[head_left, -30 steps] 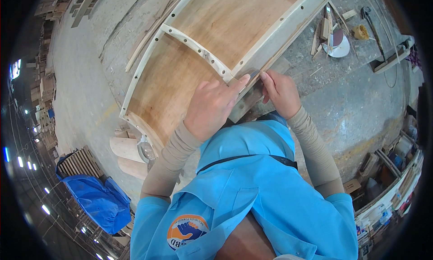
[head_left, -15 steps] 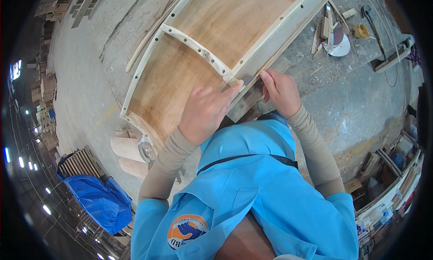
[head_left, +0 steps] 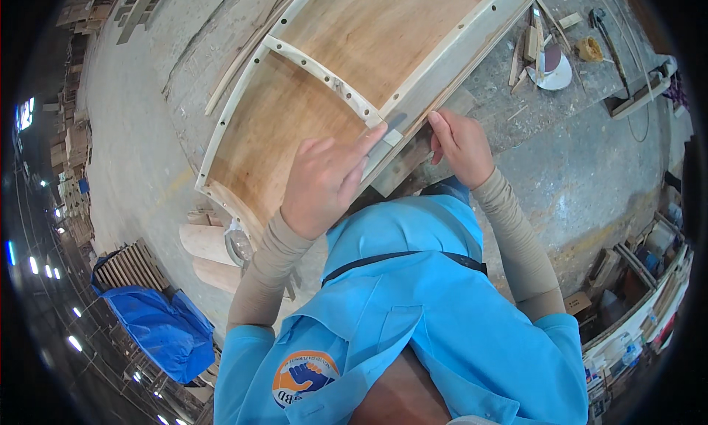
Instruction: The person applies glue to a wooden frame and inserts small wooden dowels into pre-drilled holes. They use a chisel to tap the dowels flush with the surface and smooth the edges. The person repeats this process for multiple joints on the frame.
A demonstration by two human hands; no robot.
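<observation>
A large curved wooden frame [head_left: 413,93] with brown panels and a pale, hole-drilled crossbar [head_left: 317,71] lies in front of me. My left hand [head_left: 324,178] reaches over its near part, index finger stretched toward the crossbar's near end; the other fingers are partly hidden. Just beyond that fingertip sits a small pale patch or piece [head_left: 392,137] on the frame's rim, beside a grey smear. At the frame's right outer edge is my right hand [head_left: 462,148], its thumb and fingers drawn together near the edge strip. What they hold, if anything, is too small to tell.
Right of the frame, wood offcuts [head_left: 531,45], a white disc [head_left: 554,75], a yellowish tub [head_left: 590,50] and a hammer-like tool [head_left: 611,45] lie on a worn surface. Curved pale boards [head_left: 209,246] and a blue tarp [head_left: 158,322] are at the lower left.
My left hand has drawn back a little to the left, baring the pale patch at the rim. The right hand has shifted only slightly.
</observation>
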